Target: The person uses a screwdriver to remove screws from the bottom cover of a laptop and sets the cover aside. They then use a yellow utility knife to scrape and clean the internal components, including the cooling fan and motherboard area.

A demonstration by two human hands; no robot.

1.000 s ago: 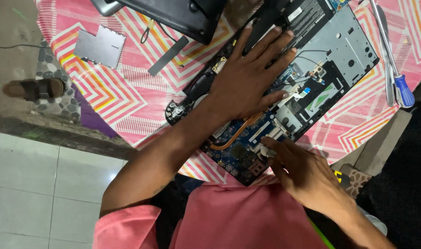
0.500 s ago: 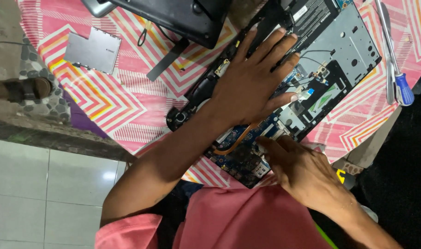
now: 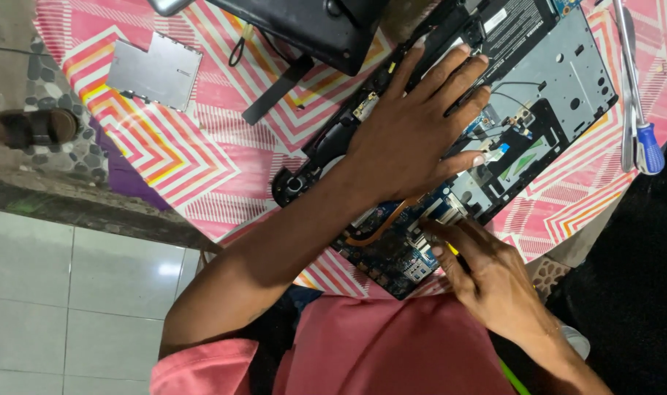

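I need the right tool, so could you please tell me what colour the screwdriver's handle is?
Blue and white; the screwdriver shows in the head view, at the right edge.

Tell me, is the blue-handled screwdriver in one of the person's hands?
No, the blue-handled screwdriver lies on the patterned cloth at the right, apart from both hands, which are on the opened laptop.

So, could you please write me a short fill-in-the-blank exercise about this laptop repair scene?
1. The left hand lies flat, palm ___, across the opened laptop.
2. The right hand has its fingertips at the laptop's ___ circuit board.
3. The blue-handled screwdriver lies on the patterned cloth, touched by ___ hand.

Missing words: down; blue; neither
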